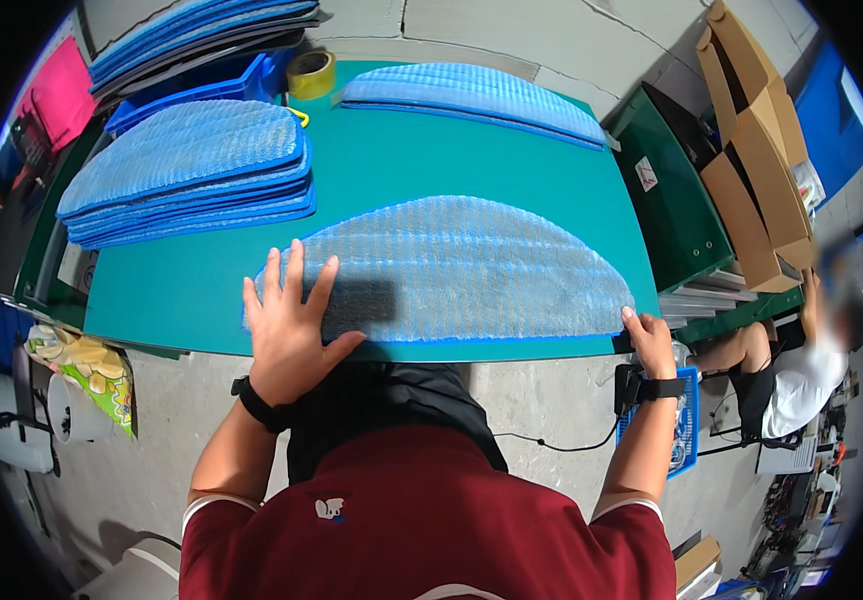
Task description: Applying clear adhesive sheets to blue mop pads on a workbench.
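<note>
A large half-moon mop pad (472, 270), grey-blue with a brighter blue rim, lies flat on the green table (202, 285), its straight side along the near edge. My left hand (292, 330) rests palm down over the pad's left end, fingers spread. At the right corner, my right hand (649, 338) pinches the pad with the thumb on top. The fingers are partly hidden below the edge. A shadow falls on the pad beside my left hand.
A stack of similar pads (192, 150) stands back left, with more pads (472, 100) at the back. Yellow tape (312, 75) sits near a blue bin (192, 95). Open cardboard boxes (757, 170) stand right; a blue basket (687, 430) hangs low. A person (802, 390) sits far right.
</note>
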`<move>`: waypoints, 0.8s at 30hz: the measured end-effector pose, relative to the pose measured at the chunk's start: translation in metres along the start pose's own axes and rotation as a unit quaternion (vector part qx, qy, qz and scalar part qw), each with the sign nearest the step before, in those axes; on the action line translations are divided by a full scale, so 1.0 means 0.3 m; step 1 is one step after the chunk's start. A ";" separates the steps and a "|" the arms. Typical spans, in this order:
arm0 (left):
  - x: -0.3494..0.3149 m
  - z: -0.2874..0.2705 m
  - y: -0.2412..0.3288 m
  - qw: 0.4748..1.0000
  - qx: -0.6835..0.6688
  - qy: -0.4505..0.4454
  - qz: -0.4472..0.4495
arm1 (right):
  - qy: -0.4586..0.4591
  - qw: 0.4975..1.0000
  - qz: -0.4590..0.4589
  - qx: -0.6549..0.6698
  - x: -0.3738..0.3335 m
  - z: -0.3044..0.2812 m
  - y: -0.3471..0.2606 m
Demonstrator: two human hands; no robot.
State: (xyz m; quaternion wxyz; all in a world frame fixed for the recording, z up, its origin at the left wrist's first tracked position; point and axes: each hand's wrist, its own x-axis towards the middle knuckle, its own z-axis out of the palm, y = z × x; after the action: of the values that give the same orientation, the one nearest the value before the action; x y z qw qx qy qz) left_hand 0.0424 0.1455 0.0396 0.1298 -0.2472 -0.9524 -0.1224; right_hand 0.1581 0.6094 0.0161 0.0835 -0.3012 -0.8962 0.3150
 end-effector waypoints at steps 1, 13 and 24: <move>0.000 0.003 -0.003 1.000 0.007 0.001 0.002 | 0.011 1.000 -0.005 -0.005 0.004 -0.002 0.003; -0.003 0.042 -0.036 0.998 0.020 0.047 0.027 | 0.053 0.995 -0.073 -0.051 -0.016 0.004 -0.094; -0.007 0.018 -0.036 0.999 -0.016 0.047 0.012 | -0.051 0.970 -0.181 0.154 -0.125 0.019 -0.635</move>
State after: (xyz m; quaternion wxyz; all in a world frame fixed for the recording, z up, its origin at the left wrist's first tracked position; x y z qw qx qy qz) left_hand 0.0377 0.1370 0.0319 0.1716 -0.2543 -0.9402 -0.1479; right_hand 0.0935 0.4661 0.1302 0.1391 -0.1009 -0.8796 0.4435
